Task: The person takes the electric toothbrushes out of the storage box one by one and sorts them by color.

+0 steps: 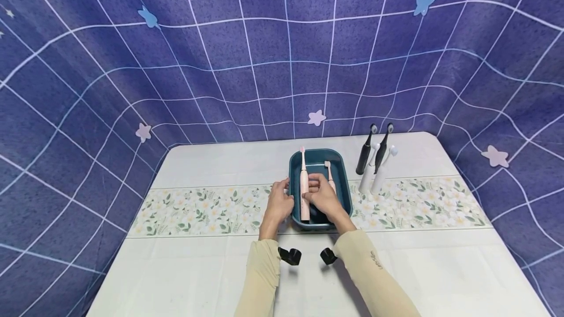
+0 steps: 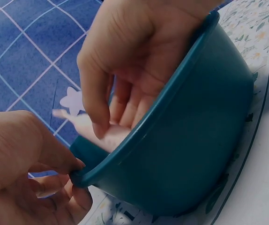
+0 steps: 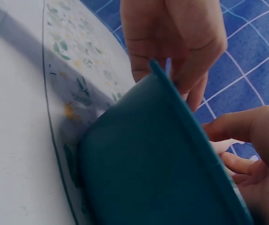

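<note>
Behind everything we see a blue gridded cloth [image 1: 282, 77] with stars, and before it a white table [image 1: 194, 268] crossed by a floral band [image 1: 211, 211]. On that band sits a dark teal basin [image 2: 190, 126], whose near side faces us in both wrist views. Our left hand [image 1: 279, 202] pinches the basin's left rim between thumb and fingers, while our right hand [image 1: 325, 198] reaches inside, thumb and fingers gripping the handle of a pink toothbrush [image 1: 304, 187]. To the right of the basin, two black toothbrushes [image 1: 364, 155] and two white toothbrushes [image 1: 378, 177] stand on the table. Our held brush is tilted in the basin's left half, head end raised toward the far rim; a second pink brush [image 1: 331, 180] is in the right half, partly hidden by our right hand. We judge the step in hand to be handling that first brush while steadying the basin; whether it is going in or coming out, we cannot tell. Either way, the next move calls for a secure pinch, a steady rim and care around the second brush.
</note>
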Demonstrator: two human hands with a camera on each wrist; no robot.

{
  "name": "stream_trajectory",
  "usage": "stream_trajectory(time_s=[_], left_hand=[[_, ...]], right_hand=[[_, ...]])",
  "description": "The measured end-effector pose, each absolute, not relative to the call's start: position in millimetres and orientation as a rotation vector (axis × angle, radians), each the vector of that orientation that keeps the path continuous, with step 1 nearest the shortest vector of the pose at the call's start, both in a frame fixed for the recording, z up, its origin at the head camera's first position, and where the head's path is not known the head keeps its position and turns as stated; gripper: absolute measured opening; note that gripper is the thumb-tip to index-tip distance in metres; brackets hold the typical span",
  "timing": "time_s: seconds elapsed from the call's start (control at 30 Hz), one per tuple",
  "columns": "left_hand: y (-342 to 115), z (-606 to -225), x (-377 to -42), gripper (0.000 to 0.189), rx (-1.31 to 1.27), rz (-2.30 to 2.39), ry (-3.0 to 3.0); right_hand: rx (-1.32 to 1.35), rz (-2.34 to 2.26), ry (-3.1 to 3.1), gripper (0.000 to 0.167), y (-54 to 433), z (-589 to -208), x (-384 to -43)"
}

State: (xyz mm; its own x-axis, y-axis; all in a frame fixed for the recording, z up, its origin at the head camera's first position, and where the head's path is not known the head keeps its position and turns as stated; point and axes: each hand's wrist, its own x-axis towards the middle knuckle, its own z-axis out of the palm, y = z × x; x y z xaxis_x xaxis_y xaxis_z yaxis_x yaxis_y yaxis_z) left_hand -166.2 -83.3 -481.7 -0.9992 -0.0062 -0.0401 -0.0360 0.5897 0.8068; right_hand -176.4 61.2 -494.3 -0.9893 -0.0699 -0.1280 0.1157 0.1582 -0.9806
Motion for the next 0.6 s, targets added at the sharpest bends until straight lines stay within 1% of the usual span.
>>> stream_trajectory(time_s=[0.27,0.6], left_hand=[[-82.4,-483.5,-166.0,0.052,-0.030,1.397,2.792],[-82.7,-482.8,-166.8,0.051,-0.030,1.396,2.801]], right_hand=[[0.005,-2.008,2.314,0.060,71.2,-475.7,-169.2],[-0.130,-2.118,2.331,0.062,91.0,-444.7,-150.2]])
